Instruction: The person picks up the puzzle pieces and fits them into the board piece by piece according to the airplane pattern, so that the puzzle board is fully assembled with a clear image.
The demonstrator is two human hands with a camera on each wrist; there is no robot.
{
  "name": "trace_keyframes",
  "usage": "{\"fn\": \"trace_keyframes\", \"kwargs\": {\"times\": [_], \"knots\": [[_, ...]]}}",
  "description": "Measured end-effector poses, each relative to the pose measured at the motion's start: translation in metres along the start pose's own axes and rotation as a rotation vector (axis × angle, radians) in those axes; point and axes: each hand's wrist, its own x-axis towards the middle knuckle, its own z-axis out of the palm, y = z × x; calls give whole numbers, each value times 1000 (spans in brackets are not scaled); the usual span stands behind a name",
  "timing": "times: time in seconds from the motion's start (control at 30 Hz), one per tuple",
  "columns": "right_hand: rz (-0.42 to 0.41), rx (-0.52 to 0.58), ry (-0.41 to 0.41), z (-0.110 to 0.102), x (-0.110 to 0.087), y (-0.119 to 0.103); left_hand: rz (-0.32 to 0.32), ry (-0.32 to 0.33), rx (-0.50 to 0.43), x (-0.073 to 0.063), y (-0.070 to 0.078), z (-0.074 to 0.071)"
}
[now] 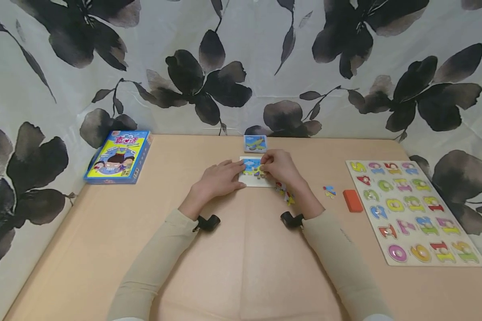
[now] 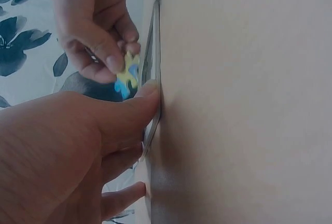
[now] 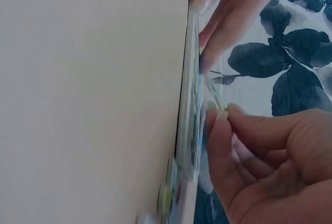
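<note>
A small jigsaw board [image 1: 247, 182] with a white border and a partly filled blue and yellow picture lies on the table in front of me. My left hand [image 1: 222, 179] rests at its left side, fingers extended over the edge and thumb along the near border. Between the thumb and fingers of my right hand [image 1: 280, 167], a jigsaw piece [image 2: 128, 73] is pinched; it is yellow and light blue. In the right wrist view the piece [image 3: 215, 93] tilts edge-on just above the board. Several loose jigsaw pieces [image 1: 284, 192] lie beside the board, partly hidden by the right wrist.
Behind the board sits a small blue picture puzzle [image 1: 255, 143]. A blue and yellow box [image 1: 118, 158] lies at the back left. To the right are more loose pieces [image 1: 329, 191], a red block [image 1: 352, 200] and a large letter-shape board [image 1: 417, 214]. A floral curtain [image 1: 281, 93] hangs behind.
</note>
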Motion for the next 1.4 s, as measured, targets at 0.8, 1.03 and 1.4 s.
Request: {"fn": "trace_keyframes", "kwargs": {"times": [0.8, 1.03, 1.4], "knots": [[78, -280, 28, 18, 12, -6, 3, -8, -9, 1, 1, 2], [54, -325, 52, 17, 10, -4, 7, -24, -59, 3, 1, 5], [51, -380, 35, 12, 9, -1, 46, -45, 36, -1, 7, 4]]}}
